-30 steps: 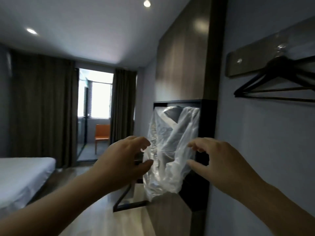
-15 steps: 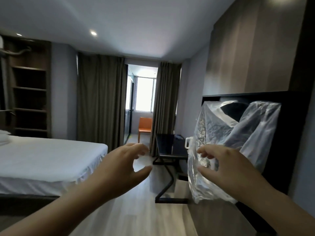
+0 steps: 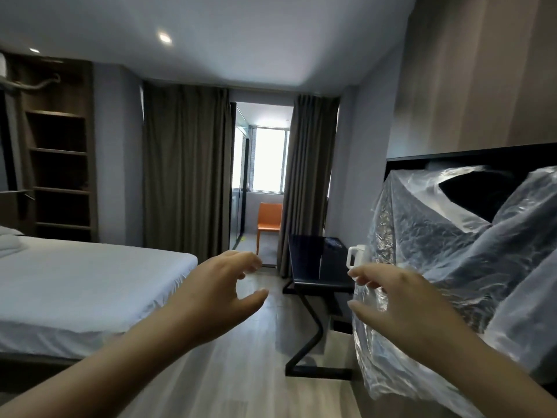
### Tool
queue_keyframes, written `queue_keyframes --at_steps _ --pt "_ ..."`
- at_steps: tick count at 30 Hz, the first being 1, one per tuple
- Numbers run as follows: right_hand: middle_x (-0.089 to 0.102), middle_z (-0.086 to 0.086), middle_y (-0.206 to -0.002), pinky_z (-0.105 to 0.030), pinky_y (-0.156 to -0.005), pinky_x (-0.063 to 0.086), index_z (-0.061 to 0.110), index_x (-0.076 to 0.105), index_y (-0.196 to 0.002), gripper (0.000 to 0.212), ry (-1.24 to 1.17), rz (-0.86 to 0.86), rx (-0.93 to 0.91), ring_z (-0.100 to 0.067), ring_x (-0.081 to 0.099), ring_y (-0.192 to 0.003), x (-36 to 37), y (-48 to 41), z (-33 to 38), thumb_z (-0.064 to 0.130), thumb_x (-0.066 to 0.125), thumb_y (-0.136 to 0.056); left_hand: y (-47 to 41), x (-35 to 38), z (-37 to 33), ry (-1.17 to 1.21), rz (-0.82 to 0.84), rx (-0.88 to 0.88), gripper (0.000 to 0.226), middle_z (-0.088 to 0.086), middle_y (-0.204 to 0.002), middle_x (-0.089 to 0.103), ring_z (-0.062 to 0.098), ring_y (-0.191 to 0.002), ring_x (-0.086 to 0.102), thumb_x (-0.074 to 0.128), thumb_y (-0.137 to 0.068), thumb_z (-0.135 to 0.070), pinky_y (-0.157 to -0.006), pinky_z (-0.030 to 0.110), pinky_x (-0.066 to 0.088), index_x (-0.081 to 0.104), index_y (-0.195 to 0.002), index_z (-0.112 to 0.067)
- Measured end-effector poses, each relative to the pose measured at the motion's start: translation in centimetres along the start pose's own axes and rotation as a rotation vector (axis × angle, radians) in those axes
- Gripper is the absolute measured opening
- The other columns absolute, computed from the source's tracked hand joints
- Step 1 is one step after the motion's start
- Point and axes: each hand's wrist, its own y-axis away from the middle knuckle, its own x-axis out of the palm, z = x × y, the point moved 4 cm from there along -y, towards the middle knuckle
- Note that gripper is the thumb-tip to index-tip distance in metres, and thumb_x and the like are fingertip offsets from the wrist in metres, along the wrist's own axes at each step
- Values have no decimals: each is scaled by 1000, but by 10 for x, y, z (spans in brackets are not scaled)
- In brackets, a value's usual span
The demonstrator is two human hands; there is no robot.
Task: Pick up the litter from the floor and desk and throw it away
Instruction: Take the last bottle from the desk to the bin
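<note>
The left hand (image 3: 223, 291) is held wide, nothing in its grip. At its three o'clock, the right hand (image 3: 401, 300) is half curled before the clear plastic bag (image 3: 422, 233), hung at one o'clock; whether the bag is gripped cannot be told.

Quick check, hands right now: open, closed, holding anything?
Left hand: open, holding nothing.
Right hand: fingers curled at the bag edge; grip cannot be told.

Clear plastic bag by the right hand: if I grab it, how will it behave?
The clear plastic bag is probably floppy: it is crinkled and drapes in folds. It likely weighs very little, being thin enough to see through. The glossy film may slip, so the right hand should probably gather a bunch rather than pinch an edge.
</note>
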Motion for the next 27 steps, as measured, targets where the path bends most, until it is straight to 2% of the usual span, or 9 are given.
queue_keyframes --at_steps 6,11,22,27 --pt "60 21 -105 -21 -86 48 36 56 -123 43 5 41 5 4 54 -99 71 -92 -33 43 66 -83 -75 57 74 2 28 -8 43 -20 -110 59 -3 -95 56 64 -81 -51 -84 19 52 57 -120 -34" --pt "54 25 -100 -18 -87 45 38 56 -122 42 11 44 14 4 53 -98 137 -186 -47 43 66 -82 -148 98 157 18 28 -1 43 -18 -110 59 0 -95 56 63 -82 -49 -85 22 52 57 -120 -31" --pt "55 27 -107 -12 -83 39 41 53 -126 45 72 88 96 9 48 -96 264 -388 -90 48 63 -82 -323 184 336 128 70 -6 40 -24 -102 56 -4 -92 56 63 -78 -51 -82 22 52 58 -114 -35" --pt "57 25 -109 -13 -81 42 40 53 -125 43 95 92 122 8 48 -97 322 -473 -127 49 61 -84 -401 242 400 107 106 16 41 -24 -103 55 -5 -93 55 63 -80 -53 -82 17 51 56 -117 -37"
